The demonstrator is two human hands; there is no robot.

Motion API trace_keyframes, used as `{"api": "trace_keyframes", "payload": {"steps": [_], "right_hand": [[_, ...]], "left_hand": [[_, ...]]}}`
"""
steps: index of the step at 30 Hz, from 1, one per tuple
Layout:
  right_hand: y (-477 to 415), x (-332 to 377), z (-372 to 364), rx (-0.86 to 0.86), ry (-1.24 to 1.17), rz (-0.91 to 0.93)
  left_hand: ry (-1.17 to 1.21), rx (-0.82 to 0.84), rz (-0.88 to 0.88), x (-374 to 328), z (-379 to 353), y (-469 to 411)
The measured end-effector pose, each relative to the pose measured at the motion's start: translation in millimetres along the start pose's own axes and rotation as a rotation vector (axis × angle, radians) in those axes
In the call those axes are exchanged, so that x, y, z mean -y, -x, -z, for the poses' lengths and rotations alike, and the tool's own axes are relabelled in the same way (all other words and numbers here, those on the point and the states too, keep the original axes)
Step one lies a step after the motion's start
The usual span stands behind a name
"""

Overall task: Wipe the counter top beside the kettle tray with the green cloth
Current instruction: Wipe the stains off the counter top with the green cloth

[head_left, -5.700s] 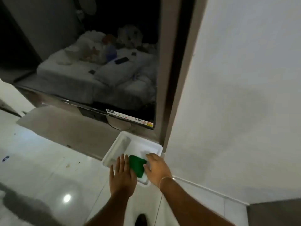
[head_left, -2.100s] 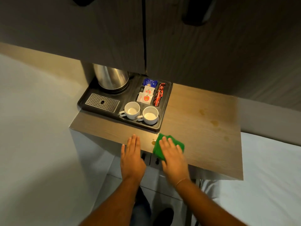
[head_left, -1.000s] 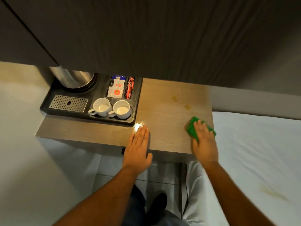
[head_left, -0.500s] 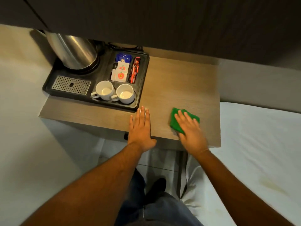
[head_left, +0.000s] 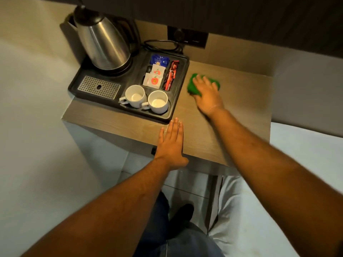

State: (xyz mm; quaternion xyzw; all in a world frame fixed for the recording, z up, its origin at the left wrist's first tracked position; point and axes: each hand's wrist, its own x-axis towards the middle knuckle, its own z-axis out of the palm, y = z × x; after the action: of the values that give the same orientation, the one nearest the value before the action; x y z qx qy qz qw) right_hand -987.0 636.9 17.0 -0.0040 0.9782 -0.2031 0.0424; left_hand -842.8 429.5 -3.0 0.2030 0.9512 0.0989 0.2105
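The green cloth (head_left: 192, 87) lies on the wooden counter top (head_left: 241, 112), just right of the black kettle tray (head_left: 178, 101). My right hand (head_left: 207, 93) presses flat on the cloth, fingers spread toward the back. My left hand (head_left: 171, 141) rests flat on the counter's front edge, fingers together, holding nothing. The tray carries a steel kettle (head_left: 101, 41), two white cups (head_left: 146, 99) and several sachets (head_left: 157, 75).
A dark cabinet (head_left: 241, 15) overhangs the counter from above. A wall socket (head_left: 187, 38) with the kettle's cord sits at the back. A white bed (head_left: 306, 173) borders the counter on the right. A pale wall stands to the left.
My right hand has slid the green cloth from the counter's front right toward the back, up beside the tray. The left hand has stayed at the front edge.
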Motion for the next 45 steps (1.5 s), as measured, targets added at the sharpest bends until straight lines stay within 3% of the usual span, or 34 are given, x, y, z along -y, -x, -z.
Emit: {"api": "trace_keyframes", "payload": {"steps": [7, 12, 19, 24, 28, 32, 35, 40, 45], "right_hand": [[159, 30, -47, 0.028, 0.002, 0.096], [117, 29, -36, 0.038, 0.046, 0.08], [-1, -16, 21, -0.006, 0.076, -0.124], [54, -115, 64, -0.176, 0.087, -0.438], [120, -121, 70, -0.203, 0.024, -0.61], [164, -81, 46, -0.179, 0.06, -0.528], [167, -57, 43, -0.196, -0.076, -0.562], [134, 7, 61, -0.28, -0.204, -0.372], [94, 93, 81, -0.305, -0.325, -0.083]], "left_hand": [[0.148, -0.035, -0.026, 0, 1, 3], [0.093, -0.029, -0.024, 0, -2, 0], [0.063, -0.017, -0.017, 8, -9, -4], [0.04, -0.012, -0.019, 6, -9, -7], [0.023, 0.01, -0.008, 4, -8, -6], [0.034, 0.039, 0.003, 2, 2, -4], [0.118, 0.013, -0.031, 4, 11, 4], [0.106, -0.281, -0.141, 21, 51, 18], [0.005, -0.566, 0.045, 42, 126, 34]]}}
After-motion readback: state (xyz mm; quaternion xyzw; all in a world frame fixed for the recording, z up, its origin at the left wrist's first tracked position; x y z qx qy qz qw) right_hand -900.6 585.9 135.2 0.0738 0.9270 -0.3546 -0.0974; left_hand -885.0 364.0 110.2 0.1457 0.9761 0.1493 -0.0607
